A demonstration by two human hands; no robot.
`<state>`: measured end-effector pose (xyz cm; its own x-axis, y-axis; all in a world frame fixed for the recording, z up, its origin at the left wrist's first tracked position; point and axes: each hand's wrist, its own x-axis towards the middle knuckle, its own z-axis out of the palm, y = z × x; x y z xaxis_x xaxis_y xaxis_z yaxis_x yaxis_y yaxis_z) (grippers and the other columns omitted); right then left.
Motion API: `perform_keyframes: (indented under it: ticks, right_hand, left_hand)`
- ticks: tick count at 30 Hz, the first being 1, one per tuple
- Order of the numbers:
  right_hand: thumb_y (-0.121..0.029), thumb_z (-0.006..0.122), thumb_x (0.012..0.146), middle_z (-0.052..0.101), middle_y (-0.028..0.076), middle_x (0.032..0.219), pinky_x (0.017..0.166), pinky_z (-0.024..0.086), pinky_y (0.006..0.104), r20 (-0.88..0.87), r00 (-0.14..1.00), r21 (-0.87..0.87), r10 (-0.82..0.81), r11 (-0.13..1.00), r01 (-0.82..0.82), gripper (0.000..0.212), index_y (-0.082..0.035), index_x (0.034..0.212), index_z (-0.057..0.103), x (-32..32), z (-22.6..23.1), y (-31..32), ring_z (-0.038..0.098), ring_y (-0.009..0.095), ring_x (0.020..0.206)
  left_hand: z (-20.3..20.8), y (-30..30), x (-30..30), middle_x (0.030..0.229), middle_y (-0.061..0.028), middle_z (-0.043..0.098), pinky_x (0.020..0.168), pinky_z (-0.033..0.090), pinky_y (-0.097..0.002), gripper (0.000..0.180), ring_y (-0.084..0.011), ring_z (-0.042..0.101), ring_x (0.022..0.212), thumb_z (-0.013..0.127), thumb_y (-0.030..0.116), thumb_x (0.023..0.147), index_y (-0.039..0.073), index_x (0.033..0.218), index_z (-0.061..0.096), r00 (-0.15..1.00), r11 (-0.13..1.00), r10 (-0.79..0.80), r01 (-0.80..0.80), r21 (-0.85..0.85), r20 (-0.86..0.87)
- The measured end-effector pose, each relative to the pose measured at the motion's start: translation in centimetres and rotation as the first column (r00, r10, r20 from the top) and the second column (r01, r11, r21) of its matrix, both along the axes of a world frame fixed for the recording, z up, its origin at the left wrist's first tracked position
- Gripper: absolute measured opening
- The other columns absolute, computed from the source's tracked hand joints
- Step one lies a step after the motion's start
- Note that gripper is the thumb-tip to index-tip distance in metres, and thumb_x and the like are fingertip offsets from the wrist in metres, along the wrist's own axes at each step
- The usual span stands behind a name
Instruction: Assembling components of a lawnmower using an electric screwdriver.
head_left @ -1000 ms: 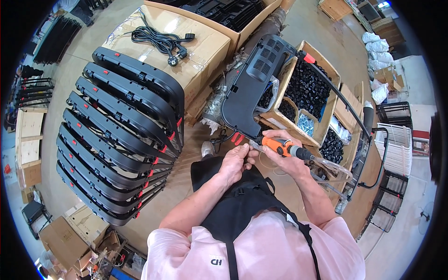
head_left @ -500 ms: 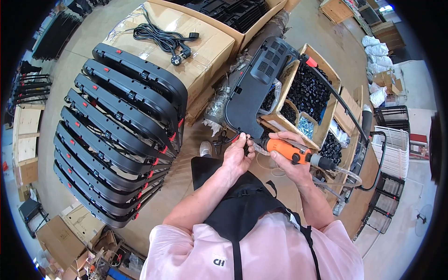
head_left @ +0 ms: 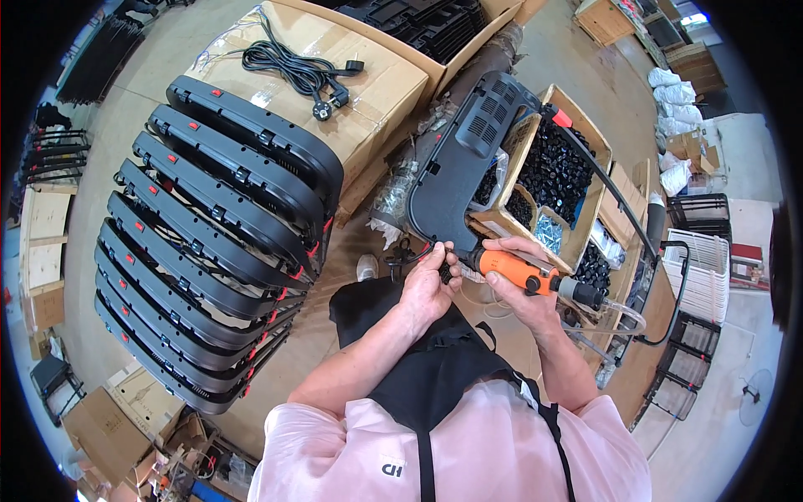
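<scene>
My right hand (head_left: 533, 303) is wrapped round an orange and black power screwdriver (head_left: 517, 269) with a clear hose at its back end. The driver's nose points left, at the lower end of a black plastic housing (head_left: 443, 197) with a vented hump. My left hand (head_left: 429, 289) is closed just left of the nose, thumb and fingertips pinched at the housing's lower edge. Something small and dark shows between its fingers, too hidden to name. The driver's tip is also hidden.
Several black housings with red switches (head_left: 226, 197) stand in a row at left. A black power cable (head_left: 301, 71) lies on a cardboard box (head_left: 385, 79). Right of the housing, a wooden bin (head_left: 598, 138) holds black knobs and screws. A black tube frame (head_left: 615, 188) crosses it.
Both hands and the driver stay almost in place. The view has shifted slightly, so the housing and bin sit a little lower and farther right.
</scene>
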<state>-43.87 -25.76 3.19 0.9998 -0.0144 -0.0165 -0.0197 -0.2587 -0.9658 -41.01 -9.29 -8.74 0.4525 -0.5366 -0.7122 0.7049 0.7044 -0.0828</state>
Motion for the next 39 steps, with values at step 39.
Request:
perform_keyframes:
  ticks: [39]
  right_hand:
    - [-0.006, 0.081, 0.088, 0.071, 0.011, 0.126, 0.102, 0.055, 0.0353, -0.091, 0.996, -0.071, -0.021, 0.997, 0.014, 0.043, -0.004, 0.127, 0.063, 4.6, 0.7, 3.3, 0.069, 0.020, 0.115]
  left_hand:
    - [-0.2, 3.3, 3.2, 0.082, 0.0036, 0.060, 0.054, 0.038, -0.0230, 0.025, -0.0074, 0.049, 0.063, 0.059, 0.031, 0.110, 0.009, 0.109, 0.068, 0.992, 0.982, -0.074, 0.056, 0.178, 0.098]
